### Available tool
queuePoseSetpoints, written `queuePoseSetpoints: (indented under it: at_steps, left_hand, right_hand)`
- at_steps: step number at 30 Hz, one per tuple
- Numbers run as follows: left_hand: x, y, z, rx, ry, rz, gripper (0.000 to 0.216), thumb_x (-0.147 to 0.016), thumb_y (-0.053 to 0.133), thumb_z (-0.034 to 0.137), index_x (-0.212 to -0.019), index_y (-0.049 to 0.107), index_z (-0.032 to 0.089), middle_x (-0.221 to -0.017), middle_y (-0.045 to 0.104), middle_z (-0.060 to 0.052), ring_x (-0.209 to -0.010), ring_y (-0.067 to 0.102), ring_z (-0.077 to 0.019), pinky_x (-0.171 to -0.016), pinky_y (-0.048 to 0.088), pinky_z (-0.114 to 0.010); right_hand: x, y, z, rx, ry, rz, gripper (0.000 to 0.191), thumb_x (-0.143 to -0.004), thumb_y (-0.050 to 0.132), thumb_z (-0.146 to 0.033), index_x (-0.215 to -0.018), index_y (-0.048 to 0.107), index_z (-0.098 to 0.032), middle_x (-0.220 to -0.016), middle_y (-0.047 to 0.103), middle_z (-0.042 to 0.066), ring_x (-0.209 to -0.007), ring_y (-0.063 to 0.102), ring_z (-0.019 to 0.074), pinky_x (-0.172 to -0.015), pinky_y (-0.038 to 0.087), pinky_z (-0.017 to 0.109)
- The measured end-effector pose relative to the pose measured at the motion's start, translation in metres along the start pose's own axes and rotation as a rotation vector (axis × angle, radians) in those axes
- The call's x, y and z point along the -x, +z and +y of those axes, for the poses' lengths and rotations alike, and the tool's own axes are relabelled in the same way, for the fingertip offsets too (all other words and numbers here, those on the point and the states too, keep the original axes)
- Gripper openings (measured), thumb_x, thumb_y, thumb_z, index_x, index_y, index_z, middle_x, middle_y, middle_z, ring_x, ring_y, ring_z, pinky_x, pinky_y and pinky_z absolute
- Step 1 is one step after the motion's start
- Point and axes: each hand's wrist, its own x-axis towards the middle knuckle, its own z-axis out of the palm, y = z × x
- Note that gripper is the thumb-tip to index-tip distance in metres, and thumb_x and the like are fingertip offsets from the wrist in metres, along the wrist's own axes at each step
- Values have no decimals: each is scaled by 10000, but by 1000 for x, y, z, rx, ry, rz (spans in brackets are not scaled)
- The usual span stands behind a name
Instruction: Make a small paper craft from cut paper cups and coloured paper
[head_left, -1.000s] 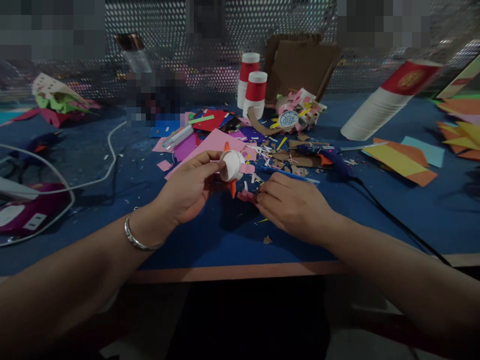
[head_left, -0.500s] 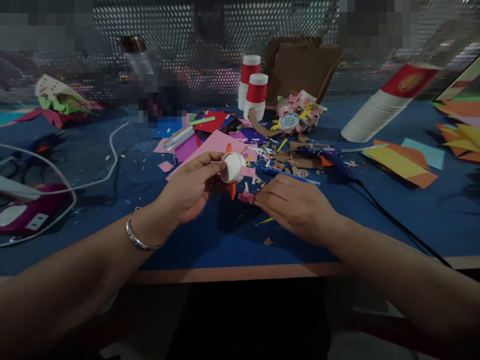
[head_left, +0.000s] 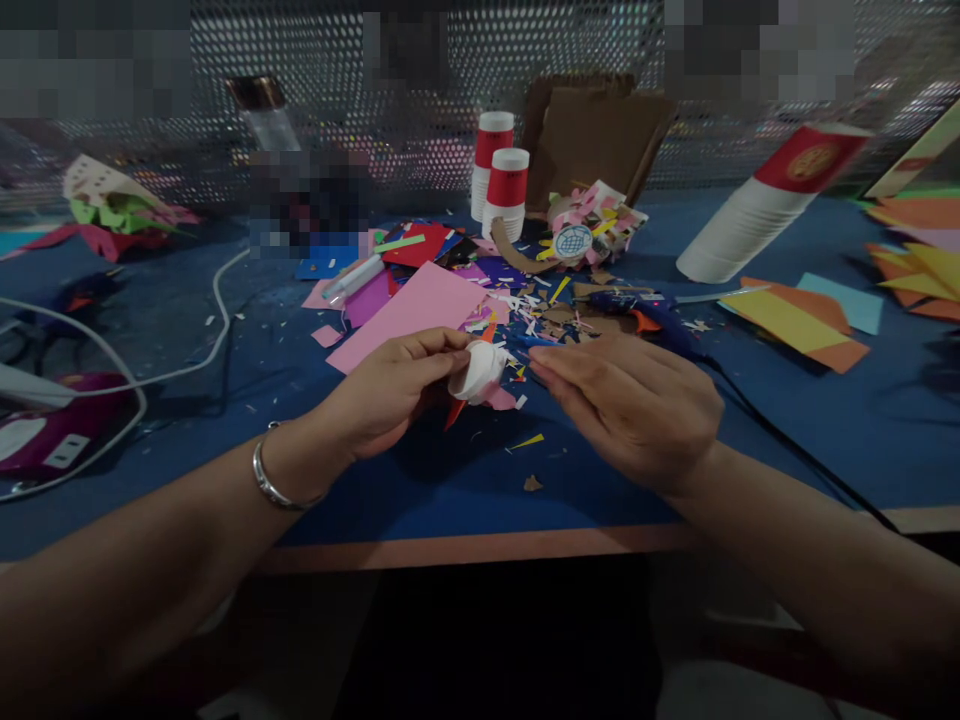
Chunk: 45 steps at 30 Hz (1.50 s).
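My left hand (head_left: 397, 390) pinches a small white paper cup (head_left: 477, 374) by its rim, thumb on the near side. The cup is tilted. Orange paper pieces (head_left: 455, 412) stick out from it above and below, and a pink paper piece (head_left: 497, 396) hangs at its right side. Just right of the cup is my right hand (head_left: 626, 405), its fingers pressed together; whatever lies between the fingertips, if anything, is hidden. A blue stick-like thing (head_left: 531, 341) shows beside those fingertips, partly covered by the hand.
Paper scraps (head_left: 525, 305) and a pink sheet (head_left: 412, 315) cover the middle of the blue table. Behind them stand stacked red-and-white cups (head_left: 510, 190) and cardboard (head_left: 600, 140). At right lie a glue gun (head_left: 660, 320) with a black cord and a leaning cup stack (head_left: 765, 210).
My left hand has moved slightly right and down, tilting the cup. My right hand has risen a little, and the pink paper at its fingertips no longer shows there.
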Motion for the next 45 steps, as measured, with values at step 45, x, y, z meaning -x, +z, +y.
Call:
queuePoseSetpoints:
  at_steps: [45]
  left_hand:
    - [0, 0, -5, -53, -7, -82, 49, -888, 688, 176, -874, 717, 138, -757, 685, -14, -632, 606, -95, -601, 487, -198]
  right_hand:
    - [2, 0, -3, 83, -182, -43, 205, -919, 703, -57, -1124, 710, -76, -936, 821, 127, -812, 756, 213, -750, 629, 346]
